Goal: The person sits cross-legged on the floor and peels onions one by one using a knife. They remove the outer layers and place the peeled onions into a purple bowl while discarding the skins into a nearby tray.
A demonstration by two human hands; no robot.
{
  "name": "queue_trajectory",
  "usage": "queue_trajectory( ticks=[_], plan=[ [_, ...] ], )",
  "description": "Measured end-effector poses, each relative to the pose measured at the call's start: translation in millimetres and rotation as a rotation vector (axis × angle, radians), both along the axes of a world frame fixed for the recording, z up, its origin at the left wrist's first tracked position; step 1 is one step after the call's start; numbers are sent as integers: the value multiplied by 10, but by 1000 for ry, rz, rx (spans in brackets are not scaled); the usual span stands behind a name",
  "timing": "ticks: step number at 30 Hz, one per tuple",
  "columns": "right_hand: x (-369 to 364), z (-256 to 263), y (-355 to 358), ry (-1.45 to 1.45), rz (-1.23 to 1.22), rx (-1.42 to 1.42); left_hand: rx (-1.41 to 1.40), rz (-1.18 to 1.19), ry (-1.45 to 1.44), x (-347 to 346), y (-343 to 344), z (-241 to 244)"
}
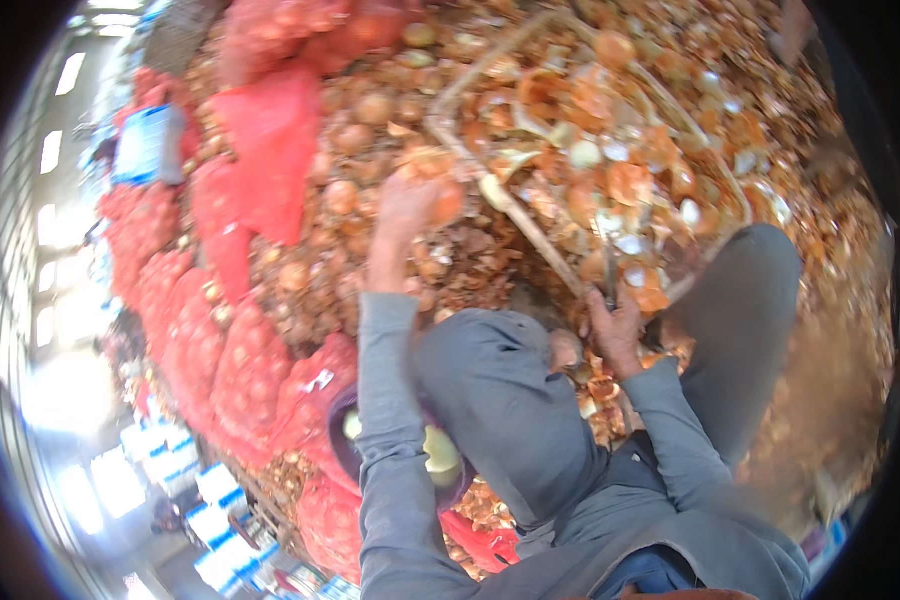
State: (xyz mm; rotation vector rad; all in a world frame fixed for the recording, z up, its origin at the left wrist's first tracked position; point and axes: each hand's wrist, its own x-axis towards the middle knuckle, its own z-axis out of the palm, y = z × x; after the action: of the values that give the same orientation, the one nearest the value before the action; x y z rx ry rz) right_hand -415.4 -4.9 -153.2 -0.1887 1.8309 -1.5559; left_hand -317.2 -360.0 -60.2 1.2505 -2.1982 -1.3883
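Observation:
My left hand (409,204) reaches out over a heap of unpeeled onions (341,196), its fingers against an orange-skinned onion (448,202); motion blurs this grip. Close to my knees, my right hand (616,324) is closed around the handle of a knife (610,271), blade pointing away from me. Beyond the knife, a wooden frame (540,244) surrounds loose onion skins and several pale peeled onions (585,154). Under my left forearm stands a purple-rimmed bucket (465,480) with peeled, pale green onions (441,454) in it, partly hidden by my sleeve.
Red mesh sacks (251,367) full of onions line the left side, and a loose red mesh sack (270,150) lies across the heap. White-and-blue boxes (221,517) stand farther left. Onion skins cover the floor on the right. Another person's hand (793,30) shows at top right.

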Motion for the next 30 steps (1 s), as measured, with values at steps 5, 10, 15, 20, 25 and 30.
queue_trajectory(
  ticks=[5,10,15,20,25,30],
  plan=[
    [-141,940,-227,-297,129,-305,133,-129,114,-568,915,1143],
    [-231,1128,-193,-577,29,-457,2,-214,43,-751,1661,643],
    [-573,1163,39,-808,6,-485,-507,-107,-76,-1063,1738,-170],
    [-805,737,229,-975,-146,-662,-386,-50,255,-1298,1645,-149],
    [-778,1008,201,-893,-119,-698,-686,9,-420,-974,1773,411],
    [-572,624,91,-965,-177,-715,-236,29,19,-779,2452,78]
  ],
)
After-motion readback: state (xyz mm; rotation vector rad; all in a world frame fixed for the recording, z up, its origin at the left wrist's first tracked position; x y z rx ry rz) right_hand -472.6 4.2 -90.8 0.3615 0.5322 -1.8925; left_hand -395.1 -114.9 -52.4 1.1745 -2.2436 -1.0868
